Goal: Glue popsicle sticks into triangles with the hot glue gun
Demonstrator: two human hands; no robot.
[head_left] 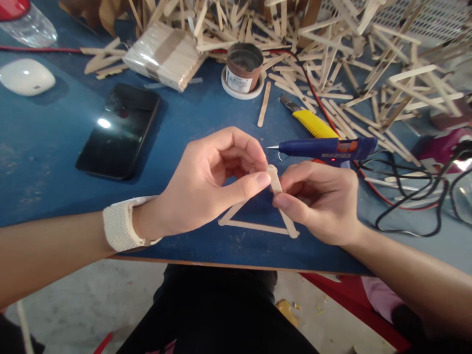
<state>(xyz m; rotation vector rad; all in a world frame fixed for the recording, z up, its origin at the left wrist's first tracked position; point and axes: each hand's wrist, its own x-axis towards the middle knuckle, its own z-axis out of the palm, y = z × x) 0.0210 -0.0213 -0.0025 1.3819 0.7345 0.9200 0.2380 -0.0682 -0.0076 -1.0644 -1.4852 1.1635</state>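
A triangle of wooden craft sticks is held just above the blue table near its front edge. My left hand, with a pale woven watch band on the wrist, pinches the triangle's top corner between thumb and fingers. On the right side of that corner, my right hand grips the stick a little lower down. The two lower corners show below my hands, while part of the left side is hidden behind my left hand. Just behind my right hand lies a blue glue gun with a small red light on.
A black phone and white mouse lie left. Behind are wrapped sticks, a brown pot and a yellow cutter. Loose sticks pile at the back right; black cables lie right.
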